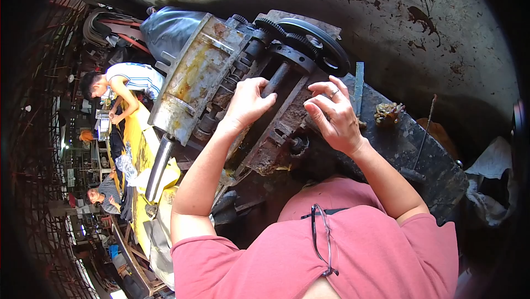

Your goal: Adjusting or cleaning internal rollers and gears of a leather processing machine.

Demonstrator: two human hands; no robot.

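Observation:
A heavy, greasy old machine (190,78) with a rust-stained metal housing lies before me. At its far end are dark toothed gears (271,30), a large grooved wheel (333,51) and a round flange with holes (292,56). From the flange a metal shaft (279,76) slants toward me. My left hand (249,102) has its fingers curled around the near end of this shaft, partly hiding it. To the right, over the machine's rusty frame (269,153), my right hand (337,117) hovers with loosely bent fingers, thumb apart, holding nothing. One finger wears a ring.
A dark bench top (430,161) on the right carries a greasy clump (389,113) and a thin rod (425,131). Beyond stands a stained wall (441,39). At left, a polished metal cylinder (160,167) rests near a yellow sheet (138,139), where a person (132,81) works.

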